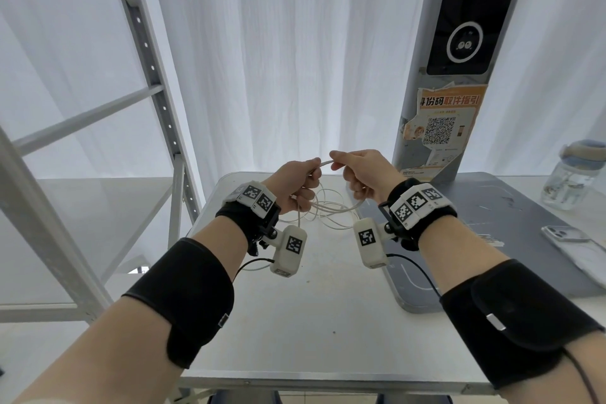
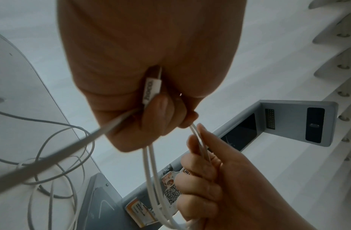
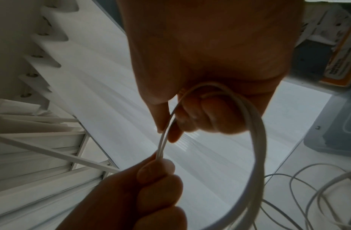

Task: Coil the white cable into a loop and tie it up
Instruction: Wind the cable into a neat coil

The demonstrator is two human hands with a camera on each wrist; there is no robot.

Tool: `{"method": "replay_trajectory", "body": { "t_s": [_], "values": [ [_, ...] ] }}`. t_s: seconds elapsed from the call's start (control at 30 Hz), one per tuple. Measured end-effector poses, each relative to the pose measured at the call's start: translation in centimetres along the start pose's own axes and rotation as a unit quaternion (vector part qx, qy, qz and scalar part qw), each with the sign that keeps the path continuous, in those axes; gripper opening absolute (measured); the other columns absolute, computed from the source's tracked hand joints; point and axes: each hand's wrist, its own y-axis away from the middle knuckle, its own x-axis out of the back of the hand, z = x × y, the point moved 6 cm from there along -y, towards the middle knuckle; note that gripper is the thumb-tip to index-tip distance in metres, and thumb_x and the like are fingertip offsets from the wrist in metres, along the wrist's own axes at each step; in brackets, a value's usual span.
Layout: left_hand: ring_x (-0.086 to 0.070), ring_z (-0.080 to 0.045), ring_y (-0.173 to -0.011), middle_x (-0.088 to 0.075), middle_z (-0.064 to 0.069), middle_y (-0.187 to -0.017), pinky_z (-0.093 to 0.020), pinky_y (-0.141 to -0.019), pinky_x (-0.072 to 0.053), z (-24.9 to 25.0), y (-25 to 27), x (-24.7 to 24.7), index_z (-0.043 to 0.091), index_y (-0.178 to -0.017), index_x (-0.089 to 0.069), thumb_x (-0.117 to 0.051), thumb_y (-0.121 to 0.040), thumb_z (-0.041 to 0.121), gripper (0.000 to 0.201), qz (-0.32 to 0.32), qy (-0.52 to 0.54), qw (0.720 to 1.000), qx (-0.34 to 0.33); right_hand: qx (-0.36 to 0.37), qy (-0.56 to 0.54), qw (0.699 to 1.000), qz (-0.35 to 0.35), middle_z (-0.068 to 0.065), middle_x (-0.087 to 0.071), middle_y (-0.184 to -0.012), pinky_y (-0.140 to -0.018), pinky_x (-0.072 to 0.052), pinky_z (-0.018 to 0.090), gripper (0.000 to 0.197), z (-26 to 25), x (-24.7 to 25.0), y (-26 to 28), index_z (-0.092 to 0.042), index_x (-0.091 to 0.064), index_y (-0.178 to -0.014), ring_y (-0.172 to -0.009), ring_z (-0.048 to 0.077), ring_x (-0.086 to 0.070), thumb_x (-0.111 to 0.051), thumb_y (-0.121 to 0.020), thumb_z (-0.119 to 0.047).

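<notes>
A thin white cable [image 1: 328, 208] hangs in loose loops between my two raised hands, and its slack trails onto the table. My left hand [image 1: 300, 185] grips a doubled strand and the cable's white plug [image 2: 151, 89] in a closed fist. My right hand [image 1: 355, 174] pinches the same doubled strand [image 3: 162, 144] between thumb and forefinger, with a wider loop [image 3: 257, 149] passing through its curled fingers. A short stretch of cable [image 1: 324, 163] bridges the fingertips of both hands above the table. More tangled cable [image 2: 52, 171] lies below on the tabletop.
The white table [image 1: 295, 321] lies under my forearms. A grey pillar device [image 1: 452, 75] with a QR sticker stands on a grey base plate [image 1: 492, 223] at the right. A phone [image 1: 577, 246] and a clear jar [image 1: 570, 177] sit far right. Metal shelving [image 1: 98, 141] stands at left.
</notes>
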Motion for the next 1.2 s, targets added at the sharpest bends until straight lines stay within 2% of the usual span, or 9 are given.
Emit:
{"method": "replay_trajectory", "body": {
  "t_s": [0.13,0.3,0.47,0.63,0.77,0.87,0.97,1.03,1.2],
  "values": [
    [-0.016,-0.009,-0.041,-0.022,0.007,-0.052,-0.019,-0.039,-0.02,-0.3,-0.1,0.0,0.02,-0.058,-0.035,-0.04,-0.105,0.037,0.05,-0.007,0.049,0.999,-0.007,0.012,0.011,0.999,-0.031,0.003,-0.064,-0.072,-0.053,-0.052,0.031,0.043,-0.5,-0.5,0.1,-0.009,-0.075,-0.095,-0.053,0.018,-0.056,-0.072,-0.09,-0.051],
    [-0.014,-0.008,-0.039,-0.018,0.007,-0.05,-0.018,-0.037,-0.017,0.7,0.0,0.7,0.022,-0.059,-0.025,-0.037,-0.106,0.036,0.051,0.028,0.179,0.981,-0.065,-0.008,-0.112,0.994,-0.016,0.014,-0.071,-0.119,-0.092,-0.059,0.048,0.046,0.3,-0.5,-0.1,-0.012,-0.064,-0.114,-0.094,0.032,-0.07,-0.075,-0.087,-0.047],
    [-0.013,-0.009,-0.039,-0.016,0.006,-0.05,-0.019,-0.036,-0.015,1.3,-0.5,1.4,0.022,-0.058,-0.024,-0.039,-0.106,0.037,0.052,0.047,0.275,0.957,-0.084,-0.066,0.018,0.98,-0.187,0.012,-0.076,-0.106,-0.098,-0.055,0.05,0.048,1.2,-3.8,1.6,-0.012,-0.065,-0.121,-0.094,0.033,-0.074,-0.074,-0.089,-0.046],
    [-0.015,-0.01,-0.038,-0.018,0.006,-0.05,-0.019,-0.036,-0.016,1.1,-0.4,1.4,0.021,-0.059,-0.026,-0.04,-0.105,0.037,0.051,0.049,0.268,0.958,-0.089,-0.065,-0.046,0.968,-0.236,0.004,-0.056,-0.074,-0.076,-0.061,0.041,0.035,1.1,-5.2,2.1,-0.012,-0.069,-0.125,-0.055,0.017,-0.055,-0.07,-0.096,-0.031],
    [-0.014,-0.01,-0.039,-0.017,0.006,-0.052,-0.021,-0.037,-0.015,1.2,-0.1,1.6,0.02,-0.058,-0.026,-0.041,-0.105,0.036,0.052,0.061,0.278,0.953,-0.105,-0.061,-0.072,0.967,-0.235,0.012,-0.068,-0.096,-0.091,-0.058,0.052,0.039,1.0,-5.5,2.0,-0.006,-0.066,-0.12,-0.085,0.032,-0.07,-0.068,-0.096,-0.036],
    [-0.013,-0.011,-0.039,-0.016,0.005,-0.051,-0.022,-0.037,-0.015,1.4,0.0,1.4,0.02,-0.059,-0.024,-0.039,-0.105,0.037,0.052,0.064,0.284,0.949,-0.122,-0.08,-0.111,0.96,-0.243,0.014,-0.066,-0.093,-0.075,-0.06,0.045,0.033,1.0,-6.1,2.3,-0.006,-0.06,-0.11,-0.077,0.033,-0.069,-0.055,-0.104,-0.038],
    [-0.014,-0.012,-0.041,-0.016,0.004,-0.052,-0.022,-0.037,-0.019,1.4,0.0,1.2,0.021,-0.06,-0.023,-0.038,-0.106,0.038,0.051,0.059,0.272,0.953,-0.124,-0.075,-0.119,0.972,-0.19,0.005,-0.059,-0.077,-0.041,-0.037,0.021,0.027,1.1,-5.7,1.7,-0.012,-0.055,-0.114,-0.048,0.013,-0.038,-0.052,-0.105,-0.037],
    [-0.016,-0.013,-0.041,-0.017,0.004,-0.051,-0.021,-0.038,-0.024,1.4,-0.1,1.1,0.021,-0.06,-0.023,-0.036,-0.106,0.038,0.05,0.064,0.248,0.959,-0.124,-0.06,-0.097,0.979,-0.167,-0.001,-0.057,-0.067,-0.037,-0.023,0.018,0.026,1.2,-5.4,1.2,-0.013,-0.057,-0.106,-0.046,0.009,-0.024,-0.053,-0.105,-0.039],
    [-0.018,-0.013,-0.042,-0.021,0.004,-0.051,-0.023,-0.045,-0.033,1.1,-0.1,1.1,0.02,-0.061,-0.026,-0.036,-0.106,0.038,0.05,0.077,0.226,0.964,-0.118,-0.018,-0.092,0.986,-0.137,0.0,-0.056,-0.067,-0.036,-0.023,0.018,0.025,1.4,-5.1,0.7,-0.013,-0.052,-0.084,-0.043,0.007,-0.023,-0.057,-0.104,-0.026]
  ]
}}
